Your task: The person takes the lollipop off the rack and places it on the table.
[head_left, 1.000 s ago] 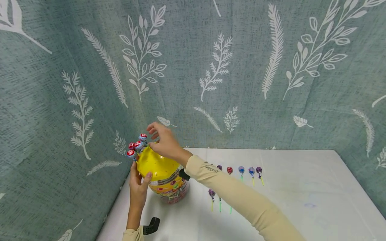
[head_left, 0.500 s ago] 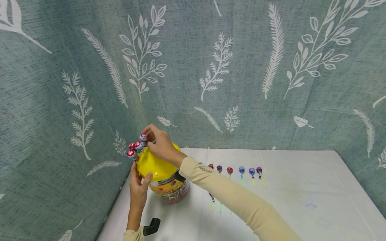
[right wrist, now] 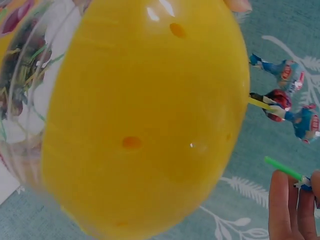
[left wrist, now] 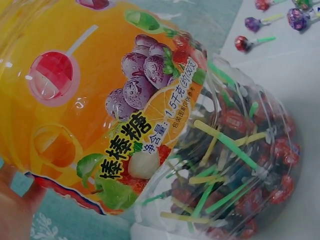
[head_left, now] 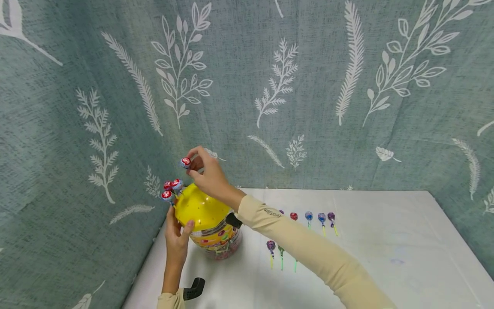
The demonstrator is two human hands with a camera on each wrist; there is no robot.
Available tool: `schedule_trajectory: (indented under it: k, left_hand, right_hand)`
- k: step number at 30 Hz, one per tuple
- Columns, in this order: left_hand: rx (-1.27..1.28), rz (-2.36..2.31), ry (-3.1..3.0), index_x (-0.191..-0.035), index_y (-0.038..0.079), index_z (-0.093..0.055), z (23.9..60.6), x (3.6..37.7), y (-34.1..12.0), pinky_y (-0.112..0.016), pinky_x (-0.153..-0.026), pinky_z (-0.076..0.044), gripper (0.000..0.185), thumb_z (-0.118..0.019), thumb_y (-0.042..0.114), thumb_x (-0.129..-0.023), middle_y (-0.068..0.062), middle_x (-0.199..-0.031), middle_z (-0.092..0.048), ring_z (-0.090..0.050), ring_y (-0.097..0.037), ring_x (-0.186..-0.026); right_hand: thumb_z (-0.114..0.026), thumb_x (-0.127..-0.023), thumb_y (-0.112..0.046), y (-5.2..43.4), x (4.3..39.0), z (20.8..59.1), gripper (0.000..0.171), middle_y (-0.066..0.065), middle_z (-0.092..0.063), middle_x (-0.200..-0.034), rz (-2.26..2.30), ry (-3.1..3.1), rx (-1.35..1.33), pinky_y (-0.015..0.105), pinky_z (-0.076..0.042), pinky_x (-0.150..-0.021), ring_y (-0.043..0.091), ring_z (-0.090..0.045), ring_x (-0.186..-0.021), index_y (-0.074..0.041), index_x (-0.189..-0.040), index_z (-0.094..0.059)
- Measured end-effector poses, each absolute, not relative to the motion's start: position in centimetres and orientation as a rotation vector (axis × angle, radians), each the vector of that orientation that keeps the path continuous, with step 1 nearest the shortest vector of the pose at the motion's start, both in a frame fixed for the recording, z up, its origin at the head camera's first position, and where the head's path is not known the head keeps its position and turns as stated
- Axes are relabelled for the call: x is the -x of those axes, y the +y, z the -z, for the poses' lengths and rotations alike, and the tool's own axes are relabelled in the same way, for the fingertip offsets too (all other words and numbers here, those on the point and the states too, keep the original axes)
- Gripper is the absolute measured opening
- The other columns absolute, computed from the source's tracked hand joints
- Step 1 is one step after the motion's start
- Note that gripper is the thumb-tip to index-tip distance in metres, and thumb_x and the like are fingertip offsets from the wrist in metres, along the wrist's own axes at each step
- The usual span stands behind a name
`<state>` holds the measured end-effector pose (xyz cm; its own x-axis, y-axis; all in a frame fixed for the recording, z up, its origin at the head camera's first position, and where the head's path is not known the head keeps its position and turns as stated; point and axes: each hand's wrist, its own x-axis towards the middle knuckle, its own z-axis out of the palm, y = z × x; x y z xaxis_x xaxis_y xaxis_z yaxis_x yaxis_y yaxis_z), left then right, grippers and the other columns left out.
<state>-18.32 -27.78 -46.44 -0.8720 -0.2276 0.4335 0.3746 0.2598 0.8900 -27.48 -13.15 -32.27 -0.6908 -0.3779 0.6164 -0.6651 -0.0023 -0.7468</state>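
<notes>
Lollipop number one is up in the air, just above the yellow lid of the candy jar. The right hand pinches it between the thumb and fingertips. Its round red and blue head points to the left, toward the curtain. In the right wrist view its green stick slants from the fingers up and to the left, and the head is hidden there.

The lid is big and round like a dome, with small holes in it. Three more lollipops stick out of holes on its upper left side. Their heads point up and to the left, close together, just below the one in the hand.

The left hand grips the jar from the near left side, with the thumb curled onto the lid. The jar stands upright at the back left of the white tabletop. It is clear, has an orange label, and is full of lollipops.

To the right of the jar, more loose lollipops lie flat on the tabletop in a row, heads away from the person. A few more lie nearer, beside the right sleeve.
</notes>
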Motion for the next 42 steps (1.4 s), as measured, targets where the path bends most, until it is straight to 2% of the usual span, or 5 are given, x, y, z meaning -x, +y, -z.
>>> schedule_trajectory:
  k: [7, 18, 24, 32, 42]
  left_hand:
    - [0.130, 1.659, -2.049, -0.151, 0.018, -0.022, 46.3, 18.3, -27.9, -0.018, -0.101, -0.033, 0.071, -0.055, 0.009, -0.089, 0.003, -0.149, -0.030, -0.036, -0.019, -0.131]
    - [0.121, 1.669, -2.046, -0.150, 0.023, -0.023, 46.0, 18.4, -27.8, -0.020, -0.104, -0.031, 0.071, -0.056, 0.011, -0.089, 0.005, -0.149, -0.030, -0.034, -0.018, -0.133]
    - [0.138, 1.675, -2.039, -0.151, 0.018, -0.021, 46.2, 18.3, -27.8, -0.019, -0.102, -0.031, 0.072, -0.055, 0.009, -0.088, 0.001, -0.149, -0.030, -0.033, -0.018, -0.133]
    - [0.156, 1.692, -2.018, -0.151, 0.020, -0.022, 46.2, 18.2, -27.7, -0.017, -0.100, -0.033, 0.072, -0.055, 0.009, -0.088, 0.001, -0.148, -0.031, -0.035, -0.018, -0.132]
    - [0.143, 1.706, -2.019, -0.151, 0.021, -0.022, 46.3, 18.0, -27.6, -0.016, -0.098, -0.036, 0.072, -0.054, 0.009, -0.088, 0.000, -0.148, -0.032, -0.038, -0.017, -0.129]
  right_hand:
    - [-0.058, -0.088, 0.006, -11.3, 26.4, 31.5, 0.026, 0.012, -0.062, -0.086, -1.784, -2.018, -1.135, 0.027, -0.051, -0.061, 0.019, -0.060, -0.076, -0.003, -0.111, -0.049]
    - [-0.060, -0.087, 0.006, -8.7, 25.4, 31.8, 0.029, 0.012, -0.062, -0.088, -1.829, -2.065, -1.112, 0.023, -0.047, -0.056, 0.021, -0.062, -0.078, -0.004, -0.113, -0.049]
    - [-0.058, -0.086, 0.011, -6.6, 23.5, 30.7, 0.029, 0.024, -0.060, -0.091, -1.887, -2.072, -1.113, 0.021, -0.049, -0.059, 0.036, -0.061, -0.081, 0.005, -0.112, -0.048]
    - [-0.060, -0.087, 0.007, -5.0, 24.4, 33.3, 0.032, 0.017, -0.061, -0.094, -1.948, -2.073, -1.072, 0.030, -0.054, -0.063, 0.026, -0.062, -0.081, -0.002, -0.115, -0.048]
    - [-0.061, -0.086, 0.006, -2.1, 23.9, 34.8, 0.034, 0.019, -0.060, -0.097, -2.033, -2.079, -0.993, 0.037, -0.056, -0.066, 0.032, -0.062, -0.084, -0.002, -0.117, -0.049]
